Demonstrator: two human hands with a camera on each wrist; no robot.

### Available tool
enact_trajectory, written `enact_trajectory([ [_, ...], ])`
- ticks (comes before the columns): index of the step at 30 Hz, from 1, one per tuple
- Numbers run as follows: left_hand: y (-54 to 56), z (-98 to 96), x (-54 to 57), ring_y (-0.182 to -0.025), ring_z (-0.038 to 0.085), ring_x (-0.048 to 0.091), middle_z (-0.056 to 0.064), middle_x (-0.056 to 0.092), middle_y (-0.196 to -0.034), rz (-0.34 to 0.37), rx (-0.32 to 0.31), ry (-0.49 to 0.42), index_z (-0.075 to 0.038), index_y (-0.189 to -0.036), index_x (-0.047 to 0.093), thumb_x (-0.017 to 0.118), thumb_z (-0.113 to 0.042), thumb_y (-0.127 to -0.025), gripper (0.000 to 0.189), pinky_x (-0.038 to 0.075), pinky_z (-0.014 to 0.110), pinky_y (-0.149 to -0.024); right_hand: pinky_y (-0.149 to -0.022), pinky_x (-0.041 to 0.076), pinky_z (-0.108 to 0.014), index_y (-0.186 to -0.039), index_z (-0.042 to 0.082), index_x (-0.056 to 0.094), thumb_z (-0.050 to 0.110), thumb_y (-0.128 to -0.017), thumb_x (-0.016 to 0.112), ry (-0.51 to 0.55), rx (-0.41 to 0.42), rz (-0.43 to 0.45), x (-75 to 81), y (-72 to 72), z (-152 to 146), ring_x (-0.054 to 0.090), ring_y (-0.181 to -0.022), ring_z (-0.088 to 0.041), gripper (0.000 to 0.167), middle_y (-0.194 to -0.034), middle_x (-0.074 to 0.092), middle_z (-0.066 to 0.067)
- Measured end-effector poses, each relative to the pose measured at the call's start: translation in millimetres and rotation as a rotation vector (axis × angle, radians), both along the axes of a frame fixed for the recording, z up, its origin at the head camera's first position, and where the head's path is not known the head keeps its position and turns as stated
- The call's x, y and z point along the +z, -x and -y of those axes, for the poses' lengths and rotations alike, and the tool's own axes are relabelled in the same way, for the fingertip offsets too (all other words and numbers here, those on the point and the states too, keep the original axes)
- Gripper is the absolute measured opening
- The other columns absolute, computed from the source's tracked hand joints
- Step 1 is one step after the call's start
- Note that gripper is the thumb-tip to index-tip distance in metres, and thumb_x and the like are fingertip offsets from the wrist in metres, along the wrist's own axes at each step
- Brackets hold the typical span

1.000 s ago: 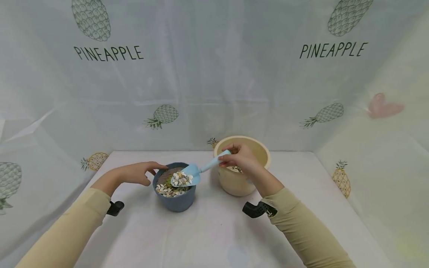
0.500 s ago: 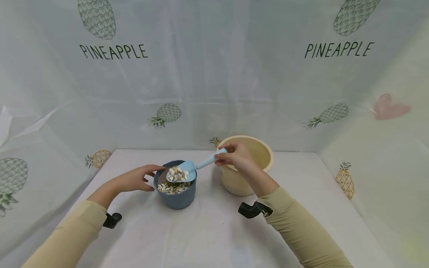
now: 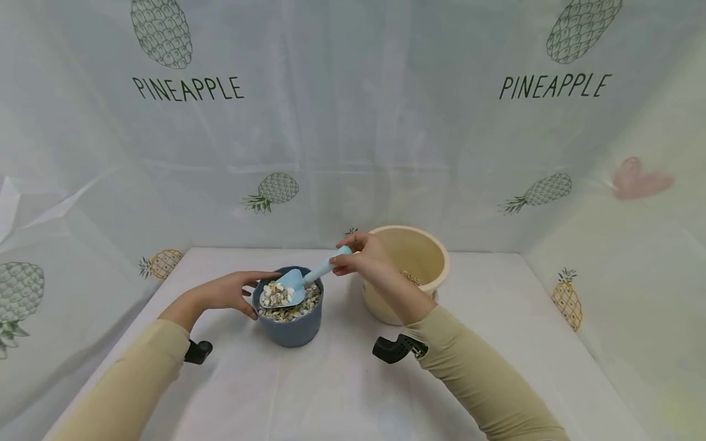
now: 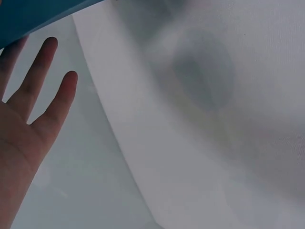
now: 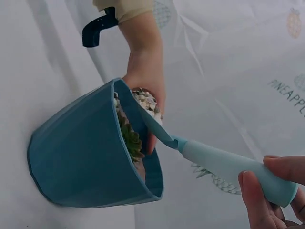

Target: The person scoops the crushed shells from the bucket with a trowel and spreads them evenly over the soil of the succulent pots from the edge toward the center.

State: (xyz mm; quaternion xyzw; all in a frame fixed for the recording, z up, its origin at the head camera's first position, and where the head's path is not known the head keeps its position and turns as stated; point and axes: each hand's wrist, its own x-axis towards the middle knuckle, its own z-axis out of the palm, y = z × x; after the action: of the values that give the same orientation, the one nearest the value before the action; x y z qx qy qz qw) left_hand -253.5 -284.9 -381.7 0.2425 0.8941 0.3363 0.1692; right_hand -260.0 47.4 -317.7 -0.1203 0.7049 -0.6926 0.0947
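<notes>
A blue plant pot (image 3: 292,334) with pebbles inside stands left of the middle. A green succulent (image 5: 131,140) shows inside it in the right wrist view. My left hand (image 3: 227,293) touches the pot's left side and rim; the left wrist view has its fingers (image 4: 35,78) straight and spread, its thumb out of sight. My right hand (image 3: 368,256) pinches the light blue scoop (image 5: 214,160) by the handle end. Loaded with pebbles (image 3: 277,295), the scoop's blade hangs over the left part of the pot's mouth.
Behind my right forearm, a cream bucket (image 3: 436,266) with pebbles at the bottom stands on the white table (image 3: 331,386). A pineapple-printed curtain (image 3: 353,135) hangs along the back and sides. Each wrist carries a black camera mount (image 3: 396,348).
My right hand has moved left with the scoop, carrying the pebbles to the pot's left side. More pebbles of the bucket show now. My left hand has stayed at the pot, its fingers shifting slightly.
</notes>
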Motion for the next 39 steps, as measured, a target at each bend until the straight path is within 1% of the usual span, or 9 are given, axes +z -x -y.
enact_trajectory([
  [4,-1.7,-0.1,-3.2,-0.129,0.049,0.040,0.021,0.032,-0.151,-0.008,0.024,-0.015,-0.012,-0.150,0.039,0.090,-0.012,-0.068,0.096,0.043,0.056,-0.097,-0.069,0.058,-0.041,-0.105,-0.004,0.062,-0.008,-0.081,0.074,-0.019,0.016,-0.019,1.9,-1.1,4.5,0.071,-0.065,-0.023,0.027,-0.094,0.062,-0.019],
  [9,-4.9,-3.5,-6.4,-0.127,0.050,0.042,0.024,0.033,-0.150,-0.025,0.019,-0.078,-0.008,-0.148,0.040,0.090,-0.013,-0.068,0.095,0.045,0.053,-0.095,-0.069,0.057,-0.043,-0.105,-0.003,0.063,-0.006,-0.081,0.074,-0.056,0.019,-0.057,4.9,-0.7,6.9,0.071,-0.066,-0.024,0.026,-0.093,0.063,-0.018],
  [13,-8.5,-6.2,-10.4,-0.124,0.048,0.047,0.027,0.037,-0.145,0.004,0.008,-0.170,-0.003,-0.148,0.037,0.089,-0.007,-0.069,0.094,0.048,0.046,-0.093,-0.067,0.058,-0.040,-0.104,-0.003,0.063,-0.006,-0.081,0.074,-0.086,0.024,-0.077,6.6,-1.3,8.3,0.071,-0.066,-0.024,0.025,-0.093,0.063,-0.019],
  [16,-11.2,-9.1,-11.9,-0.123,0.047,0.048,0.028,0.037,-0.142,0.025,0.016,-0.220,-0.001,-0.148,0.035,0.088,-0.005,-0.069,0.095,0.051,0.039,-0.091,-0.065,0.058,-0.037,-0.103,-0.003,0.063,-0.006,-0.081,0.074,-0.099,0.031,-0.086,7.3,-2.2,9.2,0.070,-0.066,-0.025,0.025,-0.093,0.062,-0.019],
  [19,-14.7,-12.3,-13.5,-0.122,0.046,0.049,0.028,0.038,-0.139,0.040,0.042,-0.246,-0.002,-0.147,0.035,0.088,-0.003,-0.069,0.095,0.053,0.035,-0.086,-0.064,0.058,-0.037,-0.103,-0.003,0.064,-0.006,-0.081,0.074,-0.111,0.040,-0.099,7.7,-3.2,9.7,0.070,-0.066,-0.025,0.025,-0.093,0.061,-0.019],
  [22,-17.9,-15.5,-16.1,-0.121,0.046,0.048,0.027,0.038,-0.137,0.057,0.072,-0.273,-0.002,-0.147,0.034,0.088,-0.001,-0.068,0.096,0.055,0.034,-0.081,-0.064,0.058,-0.036,-0.104,-0.003,0.064,-0.005,-0.081,0.074,-0.118,0.041,-0.111,8.9,-4.5,10.5,0.070,-0.066,-0.025,0.025,-0.093,0.061,-0.019],
  [25,-21.3,-18.6,-18.8,-0.122,0.046,0.046,0.026,0.038,-0.137,0.046,0.096,-0.276,-0.003,-0.147,0.034,0.089,-0.001,-0.067,0.096,0.055,0.034,-0.079,-0.063,0.058,-0.036,-0.104,-0.003,0.064,-0.005,-0.081,0.074,-0.128,0.039,-0.124,11.1,-6.5,11.4,0.070,-0.066,-0.025,0.025,-0.092,0.061,-0.019],
  [32,-27.4,-23.8,-20.9,-0.122,0.048,0.045,0.026,0.039,-0.139,-0.014,0.143,-0.246,-0.003,-0.146,0.036,0.090,-0.004,-0.066,0.097,0.054,0.038,-0.079,-0.063,0.058,-0.035,-0.103,-0.003,0.064,-0.005,-0.080,0.075,-0.140,0.029,-0.157,15.5,-9.6,14.2,0.070,-0.066,-0.024,0.025,-0.090,0.063,-0.017],
  [39,-33.4,-27.6,-24.7,-0.120,0.044,0.047,0.025,0.039,-0.138,0.007,0.200,-0.276,-0.005,-0.148,0.033,0.090,-0.005,-0.066,0.100,0.055,0.038,-0.080,-0.062,0.058,-0.033,-0.102,-0.001,0.065,-0.004,-0.081,0.075,-0.176,0.016,-0.199,17.6,-10.6,15.0,0.070,-0.067,-0.023,0.024,-0.090,0.063,-0.015],
])
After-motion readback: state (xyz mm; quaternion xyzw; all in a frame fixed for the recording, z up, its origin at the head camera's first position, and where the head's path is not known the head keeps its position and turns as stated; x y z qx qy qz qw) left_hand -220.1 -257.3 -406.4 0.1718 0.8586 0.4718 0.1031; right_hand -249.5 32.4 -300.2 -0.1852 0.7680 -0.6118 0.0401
